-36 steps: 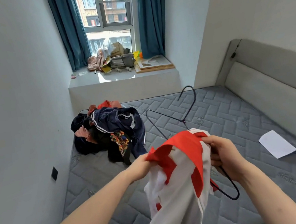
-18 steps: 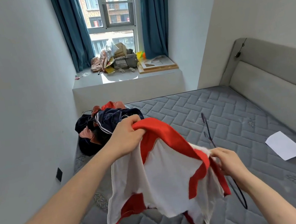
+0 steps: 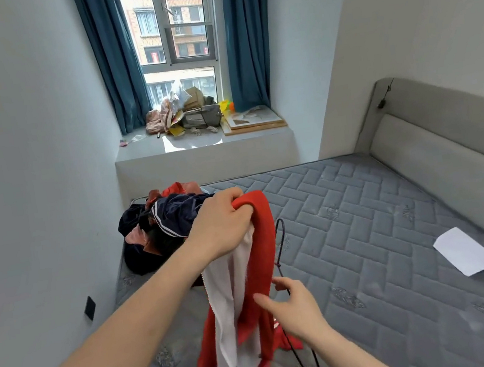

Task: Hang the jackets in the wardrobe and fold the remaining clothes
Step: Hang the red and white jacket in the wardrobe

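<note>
My left hand (image 3: 221, 226) has lifted the red and white jacket (image 3: 248, 290) above the mattress (image 3: 363, 229), still gripping it, while my right hand (image 3: 294, 309) has released it, fingers loose beside the wire hanger (image 3: 280, 240), so hanging is not finished.

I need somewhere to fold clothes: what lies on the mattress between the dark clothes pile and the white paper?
Head view: mostly bare mattress between clothes pile and paper.

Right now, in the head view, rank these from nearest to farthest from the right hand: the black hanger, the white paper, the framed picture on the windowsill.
From the right hand:
1. Black hanger, right at its fingers, beside the red and white jacket.
2. White paper, to the right on the mattress.
3. Framed picture, far ahead on the windowsill.
</note>
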{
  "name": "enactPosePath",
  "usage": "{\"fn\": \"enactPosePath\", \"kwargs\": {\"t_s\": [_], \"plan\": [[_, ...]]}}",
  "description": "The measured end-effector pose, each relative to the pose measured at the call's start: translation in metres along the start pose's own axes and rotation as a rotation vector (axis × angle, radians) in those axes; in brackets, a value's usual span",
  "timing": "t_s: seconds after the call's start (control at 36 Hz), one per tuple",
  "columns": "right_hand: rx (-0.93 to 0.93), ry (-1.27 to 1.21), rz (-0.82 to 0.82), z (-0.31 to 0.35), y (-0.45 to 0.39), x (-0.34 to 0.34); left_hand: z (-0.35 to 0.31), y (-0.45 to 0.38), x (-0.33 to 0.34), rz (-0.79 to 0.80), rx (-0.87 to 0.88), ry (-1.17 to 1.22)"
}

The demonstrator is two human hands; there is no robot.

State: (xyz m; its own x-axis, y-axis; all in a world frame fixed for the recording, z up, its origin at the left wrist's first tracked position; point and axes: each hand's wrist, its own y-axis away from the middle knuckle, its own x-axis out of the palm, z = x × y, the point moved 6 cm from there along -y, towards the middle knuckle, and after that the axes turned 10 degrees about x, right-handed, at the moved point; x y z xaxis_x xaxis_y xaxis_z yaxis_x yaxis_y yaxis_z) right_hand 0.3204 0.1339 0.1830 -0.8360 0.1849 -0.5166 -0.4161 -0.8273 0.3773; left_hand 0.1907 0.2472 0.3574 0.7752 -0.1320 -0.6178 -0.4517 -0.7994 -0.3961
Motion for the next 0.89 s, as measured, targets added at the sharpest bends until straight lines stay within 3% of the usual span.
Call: {"fn": "enactPosePath", "kwargs": {"t_s": [0.22,0.33,0.47,0.61,0.81,0.89], "plan": [[-0.083,-0.173,-0.155,0.002,-0.034,-0.053,0.073,0.013,-0.027,0.053,-0.2,-0.162],[-0.185,-0.165,-0.021,0.028,-0.034,-0.064,0.094,0.026,-0.022,0.074,-0.285,-0.129],[-0.195,-0.005,0.144,0.04,-0.013,-0.016,0.08,0.019,-0.014,0.084,-0.27,-0.153],[-0.16,0.021,0.076,0.039,-0.014,0.022,0.06,0.008,-0.014,0.137,-0.199,-0.204],[-0.16,-0.033,-0.015,0.023,-0.037,-0.028,0.084,0.015,-0.061,0.051,-0.26,-0.382],[-0.196,-0.028,0.028,0.039,-0.036,-0.041,0.091,0.022,-0.062,0.046,-0.292,-0.375]]}}
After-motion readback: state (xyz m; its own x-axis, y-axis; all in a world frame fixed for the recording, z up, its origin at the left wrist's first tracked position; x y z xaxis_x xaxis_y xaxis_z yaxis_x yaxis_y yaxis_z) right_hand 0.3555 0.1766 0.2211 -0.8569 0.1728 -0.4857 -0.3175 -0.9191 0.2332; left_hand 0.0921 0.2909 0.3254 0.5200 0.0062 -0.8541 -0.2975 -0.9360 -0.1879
